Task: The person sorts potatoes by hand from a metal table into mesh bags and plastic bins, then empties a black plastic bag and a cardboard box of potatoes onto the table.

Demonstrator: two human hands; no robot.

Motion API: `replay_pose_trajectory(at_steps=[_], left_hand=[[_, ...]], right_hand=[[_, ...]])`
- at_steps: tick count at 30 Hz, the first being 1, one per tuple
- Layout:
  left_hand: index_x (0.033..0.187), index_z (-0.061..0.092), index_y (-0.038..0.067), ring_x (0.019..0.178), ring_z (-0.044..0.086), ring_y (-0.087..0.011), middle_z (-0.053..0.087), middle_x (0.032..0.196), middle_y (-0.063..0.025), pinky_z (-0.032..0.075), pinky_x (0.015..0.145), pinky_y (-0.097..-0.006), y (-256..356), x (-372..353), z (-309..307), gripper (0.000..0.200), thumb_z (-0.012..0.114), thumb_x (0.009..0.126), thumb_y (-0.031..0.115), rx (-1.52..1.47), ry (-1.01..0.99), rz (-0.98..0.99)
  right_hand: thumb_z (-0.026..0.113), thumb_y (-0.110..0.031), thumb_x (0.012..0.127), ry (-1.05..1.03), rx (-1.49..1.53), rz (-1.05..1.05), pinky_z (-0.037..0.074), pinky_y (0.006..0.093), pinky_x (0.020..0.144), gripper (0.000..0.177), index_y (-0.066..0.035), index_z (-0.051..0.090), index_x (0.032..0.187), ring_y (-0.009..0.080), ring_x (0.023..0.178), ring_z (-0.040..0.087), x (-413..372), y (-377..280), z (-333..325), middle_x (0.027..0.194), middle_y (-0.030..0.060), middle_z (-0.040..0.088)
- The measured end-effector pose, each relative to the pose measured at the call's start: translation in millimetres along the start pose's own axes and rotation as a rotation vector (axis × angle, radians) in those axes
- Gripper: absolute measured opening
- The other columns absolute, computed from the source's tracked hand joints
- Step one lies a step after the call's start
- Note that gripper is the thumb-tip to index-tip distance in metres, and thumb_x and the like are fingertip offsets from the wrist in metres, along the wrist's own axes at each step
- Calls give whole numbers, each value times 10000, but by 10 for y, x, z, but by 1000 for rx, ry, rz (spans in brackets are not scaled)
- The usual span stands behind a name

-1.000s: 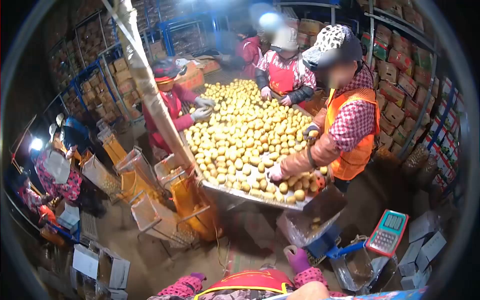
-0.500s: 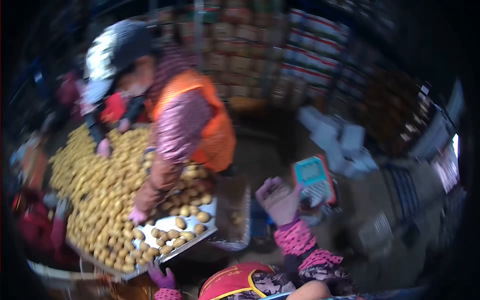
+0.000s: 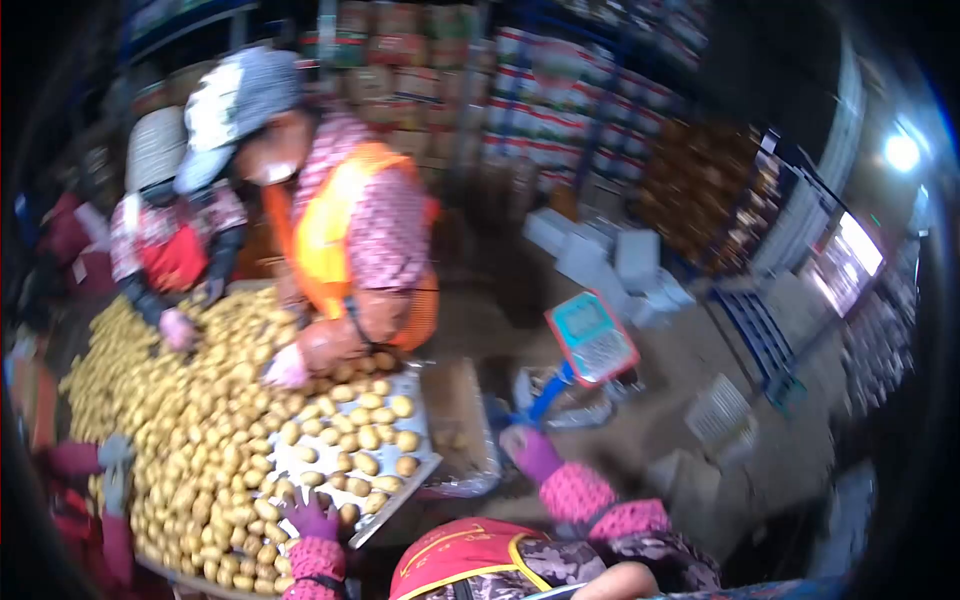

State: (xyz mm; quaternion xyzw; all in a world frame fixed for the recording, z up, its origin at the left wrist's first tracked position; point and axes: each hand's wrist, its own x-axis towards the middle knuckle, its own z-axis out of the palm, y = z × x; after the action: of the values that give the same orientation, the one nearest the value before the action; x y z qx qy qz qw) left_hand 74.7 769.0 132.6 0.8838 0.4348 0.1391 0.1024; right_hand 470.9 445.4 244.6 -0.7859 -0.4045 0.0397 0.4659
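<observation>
A metal sorting table (image 3: 425, 462) is heaped with several yellow-brown potatoes (image 3: 210, 420). My left hand (image 3: 312, 518), in a purple glove, lies with fingers spread on the potatoes at the table's near edge. My right hand (image 3: 530, 452), also in a purple glove with a pink sleeve, hovers beside a plastic-lined box (image 3: 462, 425) hung at the table's end; blur hides its grip. A few potatoes lie inside that box.
A person in an orange vest (image 3: 340, 230) leans over the table across from me, and another in red (image 3: 170, 250) works behind. A gloved hand (image 3: 112, 462) reaches in at left. A teal scale (image 3: 592, 338), white boxes (image 3: 610, 258) and stacked cartons (image 3: 560, 90) stand to the right.
My right hand dropped from in front of the scale to beside the lined box. My left hand moved up onto the potatoes. The view swung further right.
</observation>
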Motion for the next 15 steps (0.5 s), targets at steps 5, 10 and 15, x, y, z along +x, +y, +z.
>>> replay_pose_trajectory(at_steps=[5,10,15], left_hand=[[1207,756,157,1357,518,-436,643,1386,-165,313,1216,-604,150,-343,-567,488,772,761,353,-216,336,-77],[1382,633,86,1451,402,-508,534,1523,-197,251,1224,-678,-227,-1082,-539,661,769,819,405,60,243,-450],[1365,643,61,1403,456,-500,588,1448,-192,288,1215,-674,-400,-1381,-519,665,793,810,396,45,212,-403]], right_hand=[[666,-353,1043,-377,-135,-50,528,487,1072,474,-8,671,1367,404,1216,693,-162,-104,1237,1272,257,727],[763,-383,919,-396,-276,-164,401,560,1181,706,-45,552,1502,466,1404,511,117,-515,2070,1490,267,564],[781,-499,872,-657,-574,-285,268,714,1201,797,-105,544,1523,436,1503,410,-434,-1278,2938,1537,291,490]])
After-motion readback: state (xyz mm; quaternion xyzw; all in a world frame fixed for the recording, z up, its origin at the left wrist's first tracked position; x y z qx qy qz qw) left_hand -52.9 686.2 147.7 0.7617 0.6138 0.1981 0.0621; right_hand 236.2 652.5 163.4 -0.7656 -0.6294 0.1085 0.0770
